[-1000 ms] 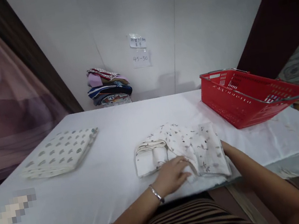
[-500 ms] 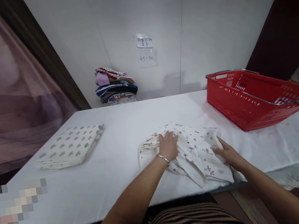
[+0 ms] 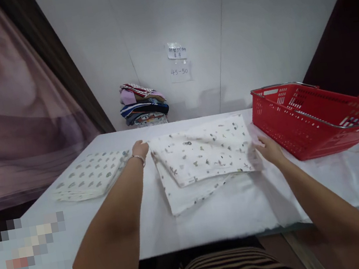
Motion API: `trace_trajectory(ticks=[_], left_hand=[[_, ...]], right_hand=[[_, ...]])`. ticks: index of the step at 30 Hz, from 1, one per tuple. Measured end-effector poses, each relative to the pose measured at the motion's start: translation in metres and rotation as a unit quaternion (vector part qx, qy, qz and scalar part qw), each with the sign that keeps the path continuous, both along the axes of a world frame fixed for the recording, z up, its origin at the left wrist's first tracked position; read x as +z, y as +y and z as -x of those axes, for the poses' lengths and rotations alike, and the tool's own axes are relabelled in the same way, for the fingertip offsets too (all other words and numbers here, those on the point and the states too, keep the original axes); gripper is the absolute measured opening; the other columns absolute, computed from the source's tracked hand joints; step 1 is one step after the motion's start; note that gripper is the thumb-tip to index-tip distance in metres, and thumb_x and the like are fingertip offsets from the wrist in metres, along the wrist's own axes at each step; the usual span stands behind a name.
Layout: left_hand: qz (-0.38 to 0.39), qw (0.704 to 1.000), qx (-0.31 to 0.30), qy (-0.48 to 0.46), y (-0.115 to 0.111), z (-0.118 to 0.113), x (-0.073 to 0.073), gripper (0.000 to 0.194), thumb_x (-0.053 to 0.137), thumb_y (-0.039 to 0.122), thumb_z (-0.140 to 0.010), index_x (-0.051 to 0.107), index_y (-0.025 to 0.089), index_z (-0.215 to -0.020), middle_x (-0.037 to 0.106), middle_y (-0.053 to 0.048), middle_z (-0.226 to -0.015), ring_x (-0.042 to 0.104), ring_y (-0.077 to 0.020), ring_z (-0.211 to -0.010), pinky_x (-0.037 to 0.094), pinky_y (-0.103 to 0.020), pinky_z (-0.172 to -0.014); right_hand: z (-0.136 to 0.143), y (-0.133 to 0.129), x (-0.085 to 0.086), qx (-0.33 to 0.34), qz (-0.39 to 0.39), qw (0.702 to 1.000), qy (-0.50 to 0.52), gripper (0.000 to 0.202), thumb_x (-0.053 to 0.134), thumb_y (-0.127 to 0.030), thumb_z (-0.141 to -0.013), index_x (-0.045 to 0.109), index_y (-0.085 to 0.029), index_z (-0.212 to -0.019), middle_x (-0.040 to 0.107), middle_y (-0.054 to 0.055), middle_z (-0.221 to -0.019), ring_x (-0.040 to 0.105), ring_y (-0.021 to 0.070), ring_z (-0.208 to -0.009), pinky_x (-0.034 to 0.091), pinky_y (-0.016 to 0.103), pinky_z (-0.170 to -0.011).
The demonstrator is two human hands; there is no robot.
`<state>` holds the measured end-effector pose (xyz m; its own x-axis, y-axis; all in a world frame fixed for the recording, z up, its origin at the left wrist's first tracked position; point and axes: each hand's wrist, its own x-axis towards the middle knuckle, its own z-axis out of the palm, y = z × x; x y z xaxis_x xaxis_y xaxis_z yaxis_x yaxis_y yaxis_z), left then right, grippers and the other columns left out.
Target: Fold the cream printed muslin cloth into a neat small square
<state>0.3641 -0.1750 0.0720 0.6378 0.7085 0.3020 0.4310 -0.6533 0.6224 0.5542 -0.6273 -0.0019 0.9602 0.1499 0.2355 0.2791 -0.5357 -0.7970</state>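
Note:
A thin white cloth (image 3: pixel 206 153) with small brown and grey prints spreads across the middle of the table in loose layers. Its lower layer shows at the near left, askew to the upper one. At the cloth's far left corner, my left hand (image 3: pixel 140 149), with a bracelet at the wrist, is closed in a pinch on the edge. My right hand (image 3: pixel 269 149) pinches the right edge, fingers closed. Left of my left hand lies a folded white cloth with grey heart-like prints (image 3: pixel 91 174).
A red plastic basket (image 3: pixel 305 127) with metal handles stands at the right of the white-covered table (image 3: pixel 221 219). Folded textiles (image 3: pixel 143 106) are stacked at the back against the wall. Paper notes (image 3: pixel 178 61) hang above. A pinkish curtain (image 3: pixel 13 111) hangs at the left.
The bunched cloth is now spread out wide and farther back on the table. My left hand has moved left and away from me to its corner; my right hand has shifted slightly up.

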Motion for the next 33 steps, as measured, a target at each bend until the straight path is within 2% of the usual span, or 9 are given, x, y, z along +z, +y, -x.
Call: trace_trajectory(ticks=[4, 8, 11, 15, 19, 23, 28, 31, 33], left_hand=[[-0.008, 0.999, 0.04, 0.036, -0.014, 0.032, -0.041, 0.039, 0.051, 0.019, -0.07, 0.056, 0.011, -0.108, 0.059, -0.017, -0.11, 0.057, -0.0248, -0.095, 0.044, -0.039, -0.087], [-0.099, 0.981, -0.16, 0.045, -0.078, 0.059, -0.073, 0.028, 0.045, 0.026, -0.079, 0.061, 0.021, -0.102, 0.061, -0.008, -0.108, 0.054, -0.0221, -0.104, 0.04, -0.037, -0.095], [-0.147, 0.939, -0.299, 0.089, -0.118, 0.066, -0.084, 0.028, 0.051, 0.03, -0.08, 0.061, 0.027, -0.106, 0.058, -0.005, -0.12, 0.051, -0.0237, -0.112, 0.04, -0.039, -0.096], [-0.133, 0.937, -0.291, 0.143, -0.124, 0.052, -0.086, 0.02, 0.048, 0.028, -0.083, 0.066, 0.025, -0.091, 0.065, -0.006, -0.102, 0.057, -0.0234, -0.1, 0.042, -0.039, -0.089], [-0.07, 0.965, -0.219, 0.127, -0.108, 0.026, -0.058, 0.027, 0.04, 0.034, -0.087, 0.064, 0.022, -0.087, 0.068, -0.005, -0.086, 0.061, -0.0201, -0.084, 0.044, -0.032, -0.077], [-0.066, 0.985, -0.153, -0.037, -0.103, 0.009, 0.005, 0.028, 0.038, 0.038, -0.088, 0.06, 0.022, -0.093, 0.066, -0.002, -0.085, 0.059, -0.0173, -0.08, 0.042, -0.027, -0.071], [-0.175, 0.969, -0.12, -0.124, -0.094, 0.017, 0.073, 0.026, 0.041, 0.036, -0.087, 0.06, 0.021, -0.098, 0.066, -0.002, -0.084, 0.058, -0.0169, -0.078, 0.04, -0.026, -0.07], [-0.233, 0.96, -0.101, -0.121, -0.08, 0.029, 0.091, 0.026, 0.042, 0.035, -0.087, 0.061, 0.021, -0.099, 0.066, -0.004, -0.092, 0.058, -0.018, -0.083, 0.04, -0.027, -0.073], [-0.258, 0.955, -0.092, -0.116, -0.067, 0.032, 0.097, 0.027, 0.042, 0.035, -0.087, 0.061, 0.021, -0.1, 0.066, -0.004, -0.096, 0.058, -0.0188, -0.087, 0.04, -0.028, -0.076]], right_hand=[[0.034, 0.018, -0.025, 0.148, 0.024, 0.988, -0.029, 0.041, 0.05, -0.041, -0.078, 0.065, -0.016, -0.107, 0.066, 0.01, -0.104, 0.06, 0.0228, -0.094, 0.048, 0.037, -0.084], [0.067, 0.037, -0.037, 0.306, 0.113, 0.942, -0.079, 0.032, 0.052, -0.036, -0.08, 0.066, -0.022, -0.105, 0.064, 0.007, -0.111, 0.055, 0.0228, -0.105, 0.042, 0.039, -0.094], [0.068, 0.054, -0.042, 0.333, 0.178, 0.919, -0.113, 0.035, 0.051, -0.03, -0.081, 0.063, -0.022, -0.113, 0.06, 0.007, -0.118, 0.05, 0.0238, -0.112, 0.036, 0.041, -0.098], [0.052, 0.074, -0.044, 0.325, 0.262, 0.905, -0.081, 0.034, 0.048, -0.025, -0.082, 0.064, -0.018, -0.111, 0.06, 0.009, -0.118, 0.05, 0.0236, -0.112, 0.036, 0.037, -0.097], [0.045, 0.083, -0.033, 0.325, 0.293, 0.899, -0.019, 0.032, 0.053, -0.028, -0.08, 0.066, -0.019, -0.108, 0.064, 0.008, -0.109, 0.057, 0.0214, -0.099, 0.042, 0.029, -0.086], [0.046, 0.086, -0.017, 0.269, 0.342, 0.899, -0.052, 0.034, 0.051, -0.026, -0.08, 0.063, -0.022, -0.112, 0.063, 0.009, -0.106, 0.054, 0.0242, -0.102, 0.042, 0.03, -0.081], [0.025, 0.064, 0.01, 0.107, 0.392, 0.909, -0.093, 0.03, 0.045, -0.02, -0.082, 0.067, -0.02, -0.103, 0.062, 0.014, -0.104, 0.055, 0.0281, -0.1, 0.043, 0.034, -0.075], [0.009, 0.042, 0.035, 0.051, 0.318, 0.945, -0.062, 0.027, 0.05, -0.031, -0.08, 0.068, -0.018, -0.096, 0.065, 0.014, -0.094, 0.058, 0.0272, -0.091, 0.045, 0.033, -0.071], [0.007, 0.034, 0.052, 0.082, 0.196, 0.977, 0.017, 0.03, 0.051, -0.04, -0.079, 0.068, -0.017, -0.091, 0.066, 0.01, -0.082, 0.06, 0.0224, -0.077, 0.045, 0.03, -0.062]])
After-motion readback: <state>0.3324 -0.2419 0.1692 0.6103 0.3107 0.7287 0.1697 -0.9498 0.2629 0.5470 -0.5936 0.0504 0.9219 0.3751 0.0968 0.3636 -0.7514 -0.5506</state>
